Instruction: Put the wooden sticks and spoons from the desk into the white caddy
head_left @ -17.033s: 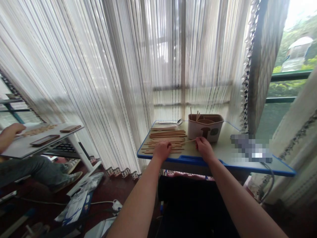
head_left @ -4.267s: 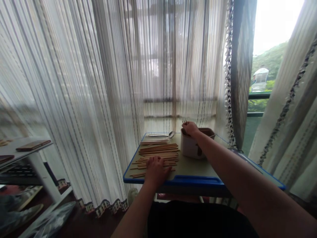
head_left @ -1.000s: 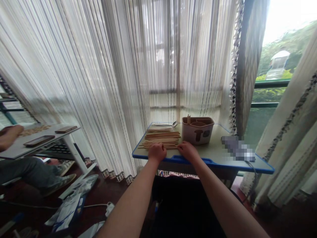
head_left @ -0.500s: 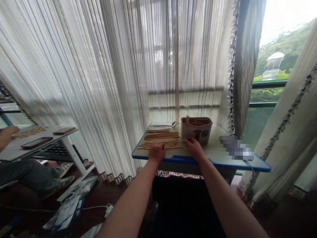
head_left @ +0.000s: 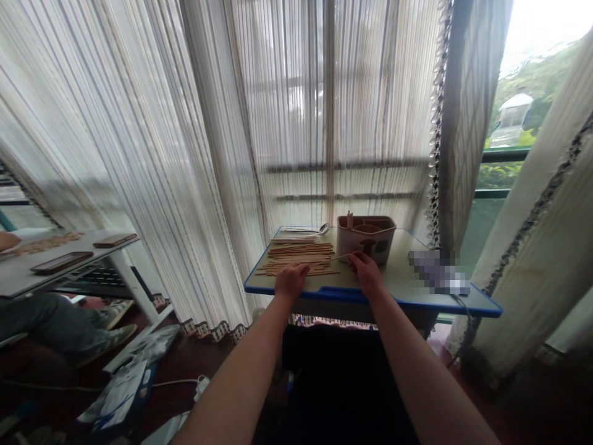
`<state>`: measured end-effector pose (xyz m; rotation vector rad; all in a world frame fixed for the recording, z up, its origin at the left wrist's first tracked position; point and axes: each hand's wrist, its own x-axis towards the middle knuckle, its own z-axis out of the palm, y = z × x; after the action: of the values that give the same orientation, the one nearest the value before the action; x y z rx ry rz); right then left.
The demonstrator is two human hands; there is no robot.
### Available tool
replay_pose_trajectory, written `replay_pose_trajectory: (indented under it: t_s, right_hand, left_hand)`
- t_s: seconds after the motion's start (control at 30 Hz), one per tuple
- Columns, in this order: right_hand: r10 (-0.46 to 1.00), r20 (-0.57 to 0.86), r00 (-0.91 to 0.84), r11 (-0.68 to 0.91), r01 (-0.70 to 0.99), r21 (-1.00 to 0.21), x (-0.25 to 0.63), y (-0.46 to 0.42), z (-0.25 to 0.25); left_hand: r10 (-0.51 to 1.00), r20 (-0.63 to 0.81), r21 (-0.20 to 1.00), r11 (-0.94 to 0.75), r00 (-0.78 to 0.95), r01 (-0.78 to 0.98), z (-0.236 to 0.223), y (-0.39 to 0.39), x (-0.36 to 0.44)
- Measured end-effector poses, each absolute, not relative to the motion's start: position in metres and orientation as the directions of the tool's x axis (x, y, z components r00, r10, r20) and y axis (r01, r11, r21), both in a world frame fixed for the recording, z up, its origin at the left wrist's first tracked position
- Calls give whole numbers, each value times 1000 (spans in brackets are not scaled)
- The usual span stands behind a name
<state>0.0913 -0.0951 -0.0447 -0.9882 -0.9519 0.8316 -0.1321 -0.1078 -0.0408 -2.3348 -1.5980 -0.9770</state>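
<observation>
A thin wooden chopstick [head_left: 334,258] slants between my two hands, just over the table. My right hand [head_left: 367,272] pinches its right end in front of the utensil holder [head_left: 345,241]. My left hand [head_left: 291,280] is closed at the chopstick's other end, at the near edge of the spread chopsticks. Several chopsticks [head_left: 301,250] lie side by side on the table, lighter ones nearest me and darker ones behind. The holder is pinkish with a brown rim, divided inside, and a few sticks stand in its back left part.
Metal utensils, one a slotted spoon [head_left: 323,229], lie at the table's back left. The table [head_left: 398,278] has a blue edge. A blurred item [head_left: 438,272] with a cable lies at right. Left, another person's hand [head_left: 8,241] is over a second table [head_left: 13,281] with trays.
My right hand has risen slightly, and the chopstick's right end is tilted higher. My left hand stays by the chopsticks. The whole view has shifted a little.
</observation>
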Motion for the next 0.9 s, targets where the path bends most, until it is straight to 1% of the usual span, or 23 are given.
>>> replay_pose_trajectory:
  t_s: [0.17,0.23,0.33,0.43,0.5,0.6,0.77,0.83,0.9]
  right_hand:
    - [945,310,100,316,-47,-948,84,-105,-39]
    - [947,316,54,316,9,-949,82,-107,-38]
    - [952,307,-8,306,77,-949,77,-108,-36]
    - [943,306,-127,321,120,-939,73,-107,-33]
    - [935,313,-170,336,134,-932,73,-107,-32]
    - [950,294,-103,306,128,-943,76,-106,-34]
    - [951,293,97,294,8,-956,82,-102,-41]
    - [926,326,191,328,19,-944,82,-104,-39]
    - [892,376,251,371,71,-926,82,-108,-29]
  left_hand:
    - [745,608,178,-465,274,868,-40,-108,-133]
    - [739,610,173,-475,285,863,-39,-110,-133]
    - [735,584,156,-518,344,841,-37,-112,-131]
    - [714,576,124,-558,398,821,-34,-114,-129]
    - [711,574,118,-564,408,817,-33,-115,-128]
    - [728,562,128,-546,393,828,-34,-116,-127]
    - [735,575,138,-521,361,842,-35,-114,-127]
    - [747,577,149,-494,331,856,-34,-113,-127]
    - [773,564,163,-447,289,879,-33,-112,-127]
